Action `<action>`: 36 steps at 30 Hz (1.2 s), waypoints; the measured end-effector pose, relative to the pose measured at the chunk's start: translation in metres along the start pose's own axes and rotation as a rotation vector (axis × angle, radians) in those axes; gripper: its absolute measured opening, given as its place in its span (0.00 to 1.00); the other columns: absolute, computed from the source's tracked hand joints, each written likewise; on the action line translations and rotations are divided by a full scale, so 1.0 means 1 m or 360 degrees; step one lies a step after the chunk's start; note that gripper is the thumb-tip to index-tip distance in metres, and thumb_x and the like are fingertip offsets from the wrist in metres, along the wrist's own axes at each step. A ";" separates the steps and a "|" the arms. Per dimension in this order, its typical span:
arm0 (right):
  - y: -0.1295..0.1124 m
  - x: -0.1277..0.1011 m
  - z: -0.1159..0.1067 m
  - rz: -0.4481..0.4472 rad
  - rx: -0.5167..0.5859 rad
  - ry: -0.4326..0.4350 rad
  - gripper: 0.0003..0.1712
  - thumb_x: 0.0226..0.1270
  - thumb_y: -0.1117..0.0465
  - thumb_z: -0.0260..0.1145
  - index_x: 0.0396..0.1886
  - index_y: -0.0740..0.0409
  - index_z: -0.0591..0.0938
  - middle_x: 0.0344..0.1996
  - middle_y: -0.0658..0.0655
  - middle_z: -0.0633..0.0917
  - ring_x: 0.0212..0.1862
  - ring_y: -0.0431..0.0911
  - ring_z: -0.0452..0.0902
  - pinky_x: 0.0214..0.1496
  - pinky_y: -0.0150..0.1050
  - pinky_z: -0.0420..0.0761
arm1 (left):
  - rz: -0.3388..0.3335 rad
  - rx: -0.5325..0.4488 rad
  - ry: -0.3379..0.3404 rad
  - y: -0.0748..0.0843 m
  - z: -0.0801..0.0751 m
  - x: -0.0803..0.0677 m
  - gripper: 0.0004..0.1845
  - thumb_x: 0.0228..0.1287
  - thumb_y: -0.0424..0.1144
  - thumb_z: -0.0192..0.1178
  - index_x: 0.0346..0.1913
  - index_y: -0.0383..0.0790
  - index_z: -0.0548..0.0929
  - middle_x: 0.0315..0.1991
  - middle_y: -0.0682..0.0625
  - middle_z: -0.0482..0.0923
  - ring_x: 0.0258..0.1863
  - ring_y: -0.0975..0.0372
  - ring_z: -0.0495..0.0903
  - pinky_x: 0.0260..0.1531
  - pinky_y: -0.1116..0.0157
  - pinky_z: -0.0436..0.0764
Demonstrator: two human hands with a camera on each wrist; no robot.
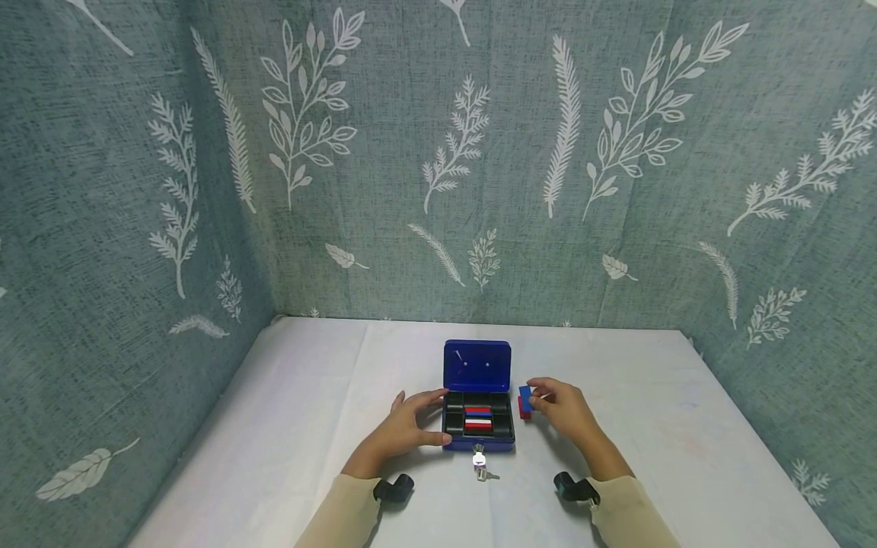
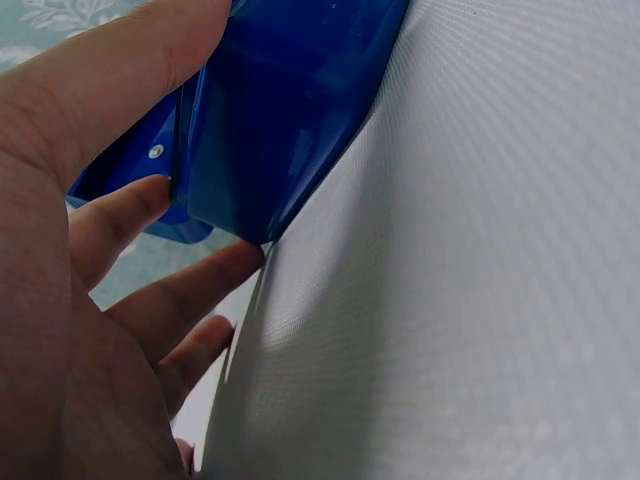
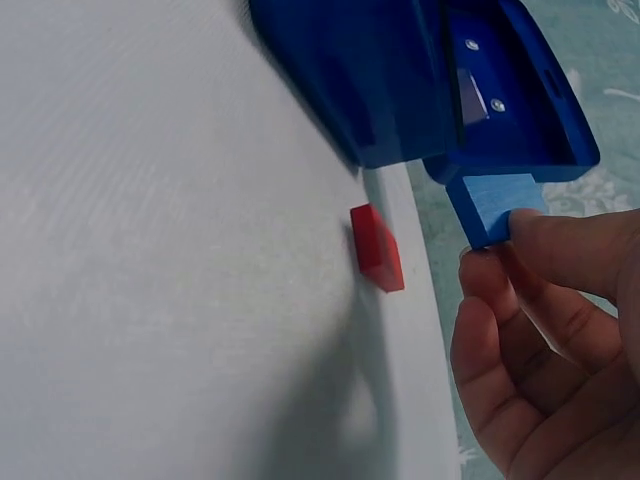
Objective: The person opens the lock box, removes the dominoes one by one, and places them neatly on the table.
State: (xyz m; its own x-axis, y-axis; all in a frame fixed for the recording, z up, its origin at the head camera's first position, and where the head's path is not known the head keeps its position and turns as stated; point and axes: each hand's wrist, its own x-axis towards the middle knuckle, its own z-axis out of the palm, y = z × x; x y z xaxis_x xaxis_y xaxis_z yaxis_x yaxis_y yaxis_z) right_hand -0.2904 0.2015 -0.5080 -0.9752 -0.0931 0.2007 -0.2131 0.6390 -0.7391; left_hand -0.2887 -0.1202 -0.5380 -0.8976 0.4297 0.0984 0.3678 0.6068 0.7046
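A small blue cash box [image 1: 499,445] stands on the table with its lid [image 1: 477,354] up and a black compartment tray inside. At the box's left side, my left hand [image 1: 404,428] holds it, thumb at the front corner and index finger by the hinge. To the right, my right hand [image 1: 564,407] pinches a blue block [image 3: 490,205] between thumb and fingers, raised off the table. Beneath it, a red block [image 3: 375,250] rests on the white surface beside the box. Red, white and blue blocks [image 1: 477,424] lie in the tray's middle compartments.
Keys [image 1: 482,473] hang from the lock at the box's front, over the white table [image 1: 329,380]. Green leaf-patterned cloth [image 1: 411,190] rises behind the table and along both sides. A dark wrist camera [image 1: 395,489] sits on each sleeve.
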 end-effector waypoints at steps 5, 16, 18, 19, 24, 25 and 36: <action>0.003 -0.002 -0.001 0.0064 -0.0055 -0.0021 0.17 0.62 0.67 0.69 0.51 0.60 0.83 0.34 0.51 0.85 0.36 0.45 0.81 0.39 0.43 0.81 | 0.0019 -0.0004 -0.0002 -0.001 0.000 0.000 0.47 0.45 0.61 0.72 0.70 0.51 0.70 0.66 0.51 0.71 0.69 0.55 0.64 0.69 0.42 0.33; 0.012 -0.004 -0.002 0.0162 -0.0080 -0.0028 0.17 0.63 0.67 0.68 0.52 0.59 0.83 0.36 0.53 0.85 0.39 0.47 0.80 0.40 0.44 0.82 | 0.0007 -0.0005 -0.0004 0.000 0.000 0.000 0.47 0.45 0.61 0.72 0.70 0.51 0.70 0.66 0.52 0.71 0.69 0.55 0.64 0.70 0.43 0.33; 0.014 -0.004 -0.001 0.0179 -0.0090 -0.0025 0.17 0.63 0.67 0.68 0.52 0.59 0.83 0.37 0.53 0.85 0.40 0.48 0.80 0.41 0.44 0.82 | 0.0005 -0.0004 -0.0002 0.000 0.000 0.000 0.47 0.45 0.62 0.72 0.70 0.51 0.70 0.66 0.51 0.71 0.69 0.55 0.64 0.70 0.42 0.33; 0.016 -0.004 -0.001 0.0183 -0.0096 -0.0023 0.17 0.63 0.67 0.68 0.52 0.59 0.83 0.37 0.53 0.85 0.40 0.48 0.80 0.41 0.44 0.82 | 0.0005 -0.0005 0.0000 0.000 0.000 0.000 0.47 0.45 0.62 0.72 0.70 0.51 0.70 0.66 0.51 0.71 0.69 0.55 0.64 0.70 0.42 0.33; 0.019 -0.004 -0.001 0.0173 -0.0113 -0.0014 0.17 0.62 0.67 0.69 0.51 0.59 0.83 0.36 0.54 0.86 0.40 0.48 0.80 0.42 0.46 0.82 | -0.0001 -0.0001 0.0001 0.000 0.000 0.000 0.47 0.44 0.62 0.72 0.70 0.51 0.70 0.66 0.51 0.71 0.69 0.55 0.64 0.70 0.43 0.33; 0.019 -0.005 -0.001 0.0172 -0.0115 -0.0012 0.17 0.62 0.67 0.69 0.51 0.59 0.83 0.36 0.54 0.86 0.40 0.48 0.80 0.42 0.46 0.81 | 0.0000 -0.0003 0.0001 0.000 0.001 0.000 0.47 0.44 0.62 0.72 0.70 0.51 0.70 0.66 0.51 0.71 0.69 0.54 0.64 0.70 0.42 0.33; 0.020 -0.005 -0.001 0.0232 -0.0165 -0.0029 0.17 0.63 0.66 0.68 0.53 0.58 0.83 0.38 0.54 0.86 0.42 0.50 0.81 0.48 0.51 0.81 | -0.0001 -0.0010 0.0011 0.000 0.001 0.000 0.47 0.44 0.62 0.73 0.70 0.51 0.70 0.66 0.51 0.71 0.69 0.54 0.64 0.69 0.42 0.33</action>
State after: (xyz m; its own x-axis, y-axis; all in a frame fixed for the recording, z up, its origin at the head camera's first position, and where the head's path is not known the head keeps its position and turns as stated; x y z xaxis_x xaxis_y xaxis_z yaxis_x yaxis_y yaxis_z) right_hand -0.2902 0.2159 -0.5231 -0.9965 -0.0069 0.0837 -0.0629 0.7218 -0.6893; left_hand -0.2884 -0.1197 -0.5387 -0.8994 0.4248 0.1031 0.3660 0.6029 0.7089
